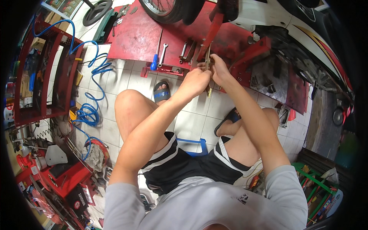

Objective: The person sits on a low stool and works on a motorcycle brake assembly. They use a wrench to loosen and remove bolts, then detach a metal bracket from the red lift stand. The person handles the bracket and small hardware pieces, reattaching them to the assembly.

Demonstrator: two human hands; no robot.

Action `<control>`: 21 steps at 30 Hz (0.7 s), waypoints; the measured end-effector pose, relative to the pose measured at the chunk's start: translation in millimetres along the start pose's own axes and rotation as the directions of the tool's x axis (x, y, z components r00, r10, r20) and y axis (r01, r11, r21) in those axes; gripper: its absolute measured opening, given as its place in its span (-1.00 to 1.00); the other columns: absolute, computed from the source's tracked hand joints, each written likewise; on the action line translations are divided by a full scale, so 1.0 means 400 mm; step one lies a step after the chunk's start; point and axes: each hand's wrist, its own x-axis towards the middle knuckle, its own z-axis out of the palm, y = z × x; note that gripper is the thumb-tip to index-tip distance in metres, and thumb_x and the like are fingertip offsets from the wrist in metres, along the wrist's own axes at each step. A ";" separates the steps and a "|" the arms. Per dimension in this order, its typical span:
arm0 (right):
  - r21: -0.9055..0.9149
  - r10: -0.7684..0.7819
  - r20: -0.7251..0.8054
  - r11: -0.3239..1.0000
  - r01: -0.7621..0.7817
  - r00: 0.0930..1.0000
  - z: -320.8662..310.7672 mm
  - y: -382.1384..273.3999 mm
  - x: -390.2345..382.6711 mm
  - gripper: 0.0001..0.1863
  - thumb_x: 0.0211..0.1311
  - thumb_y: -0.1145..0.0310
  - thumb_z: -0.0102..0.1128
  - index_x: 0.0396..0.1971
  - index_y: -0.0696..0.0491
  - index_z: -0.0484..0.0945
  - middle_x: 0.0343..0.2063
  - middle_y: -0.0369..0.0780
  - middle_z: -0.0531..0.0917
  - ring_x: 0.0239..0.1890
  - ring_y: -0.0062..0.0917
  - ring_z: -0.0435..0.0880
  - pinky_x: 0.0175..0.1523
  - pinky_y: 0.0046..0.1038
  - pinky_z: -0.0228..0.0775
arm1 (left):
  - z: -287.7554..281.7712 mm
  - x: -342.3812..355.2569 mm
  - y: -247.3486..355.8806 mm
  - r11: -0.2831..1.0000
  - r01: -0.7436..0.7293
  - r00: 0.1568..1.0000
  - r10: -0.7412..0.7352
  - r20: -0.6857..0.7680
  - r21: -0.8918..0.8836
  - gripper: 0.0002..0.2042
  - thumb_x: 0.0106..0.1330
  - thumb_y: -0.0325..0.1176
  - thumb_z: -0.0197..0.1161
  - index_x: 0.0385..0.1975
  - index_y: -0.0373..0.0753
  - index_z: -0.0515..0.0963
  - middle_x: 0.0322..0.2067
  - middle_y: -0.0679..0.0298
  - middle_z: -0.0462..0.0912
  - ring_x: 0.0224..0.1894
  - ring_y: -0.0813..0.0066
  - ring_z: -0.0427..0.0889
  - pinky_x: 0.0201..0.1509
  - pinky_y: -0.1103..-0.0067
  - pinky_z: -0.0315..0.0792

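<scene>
Dull brown and thin, one long flat strip stands nearly edge-on between my hands, its lower end paler and yellowish. My grip is narrow: my left hand is closed on the lower part of the strip, and the fingers of my right hand curl around it from the right, a little higher. The fine detail of its faces is too small to tell. The strip is held at the near edge of a red platform, just beside a raised red arm.

On the platform, left of my grip, lie one screwdriver with a blue handle, one open-ended spanner close beside it, and one shorter metal tool. Beyond these stands one spoked wheel with a black tyre. Below, on pale tiles, are my two feet in two dark sandals. Farther left, one blue coiled hose hangs near one dark red rack.
</scene>
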 end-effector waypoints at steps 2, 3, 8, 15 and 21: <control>-0.092 -0.091 -0.114 0.992 0.081 0.989 0.011 0.017 0.023 -0.72 0.35 0.30 -0.29 -0.09 -0.01 0.40 -0.39 -0.13 0.60 -0.46 -0.51 0.60 -0.36 -0.46 0.50 | -0.005 0.004 -0.005 0.999 0.033 0.999 -0.033 0.010 -0.011 -0.64 0.32 -0.19 -0.01 -0.61 -0.32 0.46 -0.74 0.29 0.41 -0.73 0.54 0.34 -0.66 0.53 0.18; -0.132 -0.161 -0.165 0.981 0.140 0.973 0.035 0.028 0.019 -0.75 0.35 0.27 -0.27 -0.16 0.02 0.39 -0.45 -0.14 0.58 -0.50 -0.49 0.56 -0.36 -0.44 0.47 | -0.011 -0.001 -0.004 0.999 0.049 0.999 -0.049 0.012 -0.014 -0.65 0.32 -0.19 -0.02 -0.61 -0.32 0.46 -0.74 0.29 0.41 -0.73 0.53 0.35 -0.66 0.53 0.19; 0.048 -0.106 -0.265 0.991 0.123 0.959 0.074 0.038 0.052 -0.69 0.34 0.14 -0.32 -0.30 0.02 0.38 -0.62 -0.22 0.48 -0.63 -0.55 0.42 -0.52 -0.46 0.32 | -0.016 -0.007 0.017 0.993 0.103 0.993 -0.099 0.067 -0.054 -0.64 0.33 -0.15 -0.06 -0.58 -0.29 0.44 -0.70 0.25 0.46 -0.69 0.46 0.42 -0.62 0.49 0.26; 0.227 0.074 -0.086 0.972 -0.053 0.994 0.047 0.025 0.054 -0.50 0.16 -0.19 -0.16 -0.55 -0.01 0.35 -0.76 -0.35 0.34 -0.77 -0.66 0.29 -0.65 -0.62 0.11 | -0.095 0.045 0.121 0.884 0.232 0.896 -0.356 0.265 0.405 -0.51 0.44 -0.02 -0.12 -0.21 -0.41 0.54 -0.27 -0.07 0.63 -0.38 0.23 0.68 -0.35 0.38 0.57; -0.004 -0.068 -0.177 0.998 0.069 0.982 0.133 0.018 0.014 -0.75 0.09 0.16 0.09 -0.35 -0.04 0.29 -0.68 -0.36 0.33 -0.75 -0.72 0.26 -0.66 -0.68 0.13 | -0.268 0.372 0.010 0.781 -0.016 0.998 -0.030 0.063 0.624 -0.68 0.36 -0.30 -0.04 -0.12 -0.41 0.54 -0.34 0.06 0.67 -0.31 0.33 0.71 -0.28 0.44 0.61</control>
